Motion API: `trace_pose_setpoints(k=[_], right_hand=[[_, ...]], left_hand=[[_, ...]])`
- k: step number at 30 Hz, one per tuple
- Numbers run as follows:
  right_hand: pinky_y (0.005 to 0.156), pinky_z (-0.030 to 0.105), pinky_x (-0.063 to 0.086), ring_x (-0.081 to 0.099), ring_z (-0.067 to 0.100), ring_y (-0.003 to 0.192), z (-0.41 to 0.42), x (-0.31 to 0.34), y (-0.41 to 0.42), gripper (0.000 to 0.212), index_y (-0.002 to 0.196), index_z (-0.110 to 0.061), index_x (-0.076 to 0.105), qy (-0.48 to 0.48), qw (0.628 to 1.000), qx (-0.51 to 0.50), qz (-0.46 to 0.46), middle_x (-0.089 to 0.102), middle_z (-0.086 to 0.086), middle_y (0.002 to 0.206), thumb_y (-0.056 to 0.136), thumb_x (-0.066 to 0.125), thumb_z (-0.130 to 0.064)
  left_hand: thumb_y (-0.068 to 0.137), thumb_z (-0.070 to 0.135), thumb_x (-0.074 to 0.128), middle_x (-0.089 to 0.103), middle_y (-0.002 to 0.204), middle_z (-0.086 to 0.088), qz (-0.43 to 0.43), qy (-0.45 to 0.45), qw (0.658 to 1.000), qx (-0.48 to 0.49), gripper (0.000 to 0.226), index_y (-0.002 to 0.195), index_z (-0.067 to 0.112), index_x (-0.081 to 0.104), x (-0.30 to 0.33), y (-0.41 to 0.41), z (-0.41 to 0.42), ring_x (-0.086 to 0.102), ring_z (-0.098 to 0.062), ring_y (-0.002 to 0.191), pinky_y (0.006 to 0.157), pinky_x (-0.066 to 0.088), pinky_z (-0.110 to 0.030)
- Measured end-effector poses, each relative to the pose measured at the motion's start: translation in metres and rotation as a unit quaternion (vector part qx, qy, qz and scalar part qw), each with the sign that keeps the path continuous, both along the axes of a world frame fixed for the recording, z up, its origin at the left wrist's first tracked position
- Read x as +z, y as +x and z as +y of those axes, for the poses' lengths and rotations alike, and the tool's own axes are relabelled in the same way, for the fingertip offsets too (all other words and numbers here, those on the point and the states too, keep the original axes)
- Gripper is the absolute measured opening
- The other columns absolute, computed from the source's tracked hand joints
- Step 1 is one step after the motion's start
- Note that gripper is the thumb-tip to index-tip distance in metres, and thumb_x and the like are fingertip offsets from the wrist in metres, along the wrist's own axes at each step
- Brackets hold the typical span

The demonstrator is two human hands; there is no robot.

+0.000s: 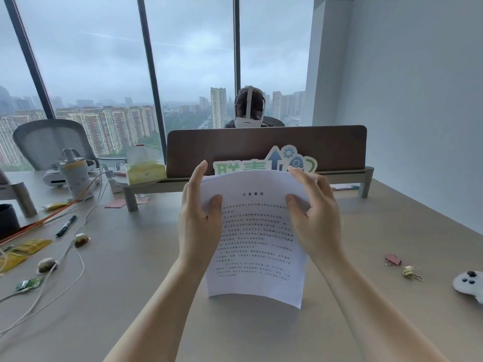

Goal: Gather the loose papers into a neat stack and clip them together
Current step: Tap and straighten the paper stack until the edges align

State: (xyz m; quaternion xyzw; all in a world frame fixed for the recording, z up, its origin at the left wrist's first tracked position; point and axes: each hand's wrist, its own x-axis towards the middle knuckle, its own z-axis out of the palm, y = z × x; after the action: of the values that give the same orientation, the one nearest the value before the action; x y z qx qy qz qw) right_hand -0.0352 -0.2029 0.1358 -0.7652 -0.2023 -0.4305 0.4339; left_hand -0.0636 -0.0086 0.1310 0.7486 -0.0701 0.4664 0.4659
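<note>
Head view, papers point(257, 239): a printed stack is held upright above the surface point(146, 283), its lower edge lifted clear or just touching; which cannot be told.
Head view, left hand point(200, 226): the stack's left edge is pinched, thumb on the printed face, fingers point(197, 176) extended behind and along the edge.
Head view, right hand point(317, 223): the right edge is pinched likewise, thumb in front, fingers curled over the upper corner.
Head view, binder clips: a pink clip point(392, 259) and a gold clip point(410, 271) are seen lying near each other on the surface, well right of the stack.
Head view, surroundings: a black marker point(65, 226) and white cables point(65, 257) are noted at left; a white controller point(469, 284) at the right edge.
</note>
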Motion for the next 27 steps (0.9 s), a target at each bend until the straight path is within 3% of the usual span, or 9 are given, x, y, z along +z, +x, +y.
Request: trace_pose_setpoints(k=[4, 6, 9, 12, 14, 17, 23, 27], right_hand=[[0.083, -0.004, 0.030, 0.046, -0.013, 0.098, -0.002, 0.001, 0.002, 0.039, 0.122, -0.016, 0.064, -0.009, 1.000, -0.013, -0.020, 0.060, 0.000, 0.114, 0.087, 0.062, 0.002], [0.082, -0.004, 0.030, 0.046, -0.017, 0.099, -0.003, 0.002, 0.001, 0.036, 0.119, -0.015, 0.064, -0.010, 1.000, -0.013, -0.024, 0.060, -0.001, 0.113, 0.087, 0.061, 0.002], [0.083, -0.002, 0.032, 0.048, -0.010, 0.099, -0.005, 0.003, 0.001, 0.033, 0.117, -0.014, 0.065, -0.011, 0.999, -0.014, -0.030, 0.062, 0.000, 0.113, 0.088, 0.062, 0.001], [0.084, -0.001, 0.034, 0.047, -0.014, 0.104, -0.006, 0.003, 0.000, 0.033, 0.117, -0.016, 0.066, -0.015, 0.999, -0.003, -0.032, 0.060, -0.002, 0.114, 0.088, 0.061, -0.001], [0.084, -0.002, 0.033, 0.044, -0.016, 0.109, -0.007, 0.002, 0.000, 0.037, 0.120, -0.018, 0.066, -0.024, 0.999, 0.009, -0.026, 0.058, -0.002, 0.117, 0.088, 0.061, -0.002], [0.084, -0.002, 0.033, 0.045, -0.014, 0.111, -0.009, 0.002, 0.001, 0.038, 0.120, -0.018, 0.067, -0.025, 0.999, 0.023, -0.025, 0.058, 0.000, 0.118, 0.087, 0.061, -0.001], [0.084, -0.003, 0.032, 0.044, -0.017, 0.111, -0.009, 0.006, 0.000, 0.032, 0.114, -0.015, 0.069, -0.021, 0.998, 0.047, -0.026, 0.056, -0.003, 0.116, 0.087, 0.062, 0.002], [0.085, -0.002, 0.032, 0.045, -0.017, 0.111, -0.011, 0.008, 0.000, 0.033, 0.115, -0.017, 0.069, -0.036, 0.998, 0.052, -0.027, 0.059, -0.002, 0.117, 0.088, 0.061, 0.000]], left_hand=[[0.089, -0.001, 0.058, 0.061, 0.119, 0.000, -0.003, 0.019, 0.999, 0.031, 0.034, 0.119, 0.016, 0.059, 0.005, 0.005, 0.005, 0.055, -0.013, 0.102, 0.078, 0.039, -0.001], [0.088, -0.002, 0.059, 0.063, 0.116, -0.001, -0.009, 0.020, 0.999, 0.030, 0.032, 0.114, 0.016, 0.060, 0.007, 0.005, 0.008, 0.056, -0.015, 0.101, 0.078, 0.036, 0.001], [0.088, 0.000, 0.060, 0.063, 0.114, 0.001, -0.007, 0.016, 1.000, 0.022, 0.030, 0.109, 0.021, 0.059, 0.008, 0.005, 0.010, 0.057, -0.014, 0.097, 0.075, 0.039, -0.003], [0.087, 0.001, 0.062, 0.060, 0.113, 0.002, -0.004, 0.017, 1.000, 0.012, 0.032, 0.108, 0.024, 0.058, 0.011, 0.003, 0.010, 0.055, 0.000, 0.093, 0.071, 0.041, -0.005], [0.084, 0.001, 0.066, 0.057, 0.115, 0.002, -0.006, 0.040, 0.999, 0.003, 0.035, 0.113, 0.019, 0.061, 0.011, 0.001, 0.011, 0.052, 0.009, 0.099, 0.076, 0.038, -0.002], [0.081, 0.000, 0.069, 0.058, 0.116, 0.001, -0.008, 0.047, 0.999, -0.013, 0.037, 0.112, 0.017, 0.063, 0.010, 0.003, 0.016, 0.052, 0.003, 0.103, 0.084, 0.041, -0.010], [0.083, -0.002, 0.068, 0.055, 0.124, -0.001, -0.006, 0.026, 0.999, -0.034, 0.048, 0.119, 0.028, 0.055, 0.012, 0.001, 0.015, 0.053, 0.002, 0.102, 0.075, 0.044, -0.003], [0.085, -0.007, 0.063, 0.055, 0.123, -0.007, -0.029, 0.065, 0.997, -0.029, 0.035, 0.109, 0.018, 0.067, 0.013, 0.001, 0.019, 0.048, 0.001, 0.111, 0.085, 0.038, -0.001]])
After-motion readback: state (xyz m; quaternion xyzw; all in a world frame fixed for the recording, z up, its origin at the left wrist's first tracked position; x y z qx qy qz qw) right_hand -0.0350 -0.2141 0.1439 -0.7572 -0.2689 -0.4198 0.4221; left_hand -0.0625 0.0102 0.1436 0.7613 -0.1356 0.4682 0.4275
